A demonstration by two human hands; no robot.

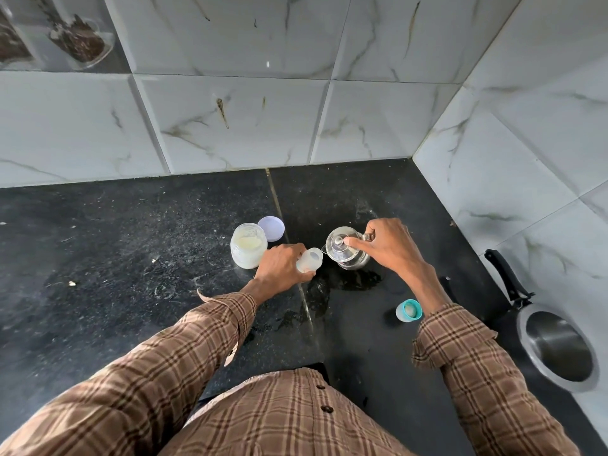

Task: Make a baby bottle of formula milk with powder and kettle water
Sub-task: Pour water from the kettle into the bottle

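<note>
My left hand (281, 266) grips a clear baby bottle (310, 261), open at the top and leaning toward the kettle. My right hand (386, 246) holds the handle of a small steel kettle (345, 253), with the index finger resting on the lid knob. The kettle's spout meets the bottle's mouth. An open jar of pale formula powder (247, 246) stands to the left of the bottle, its white lid (271, 228) lying behind it. The bottle's teal cap with teat (409, 310) lies on the counter by my right wrist.
The black stone counter (131, 258) shows wet patches under and in front of the kettle. A steel saucepan (556, 348) with a black handle sits at the right edge. Marble-look tiled walls close the back and right side.
</note>
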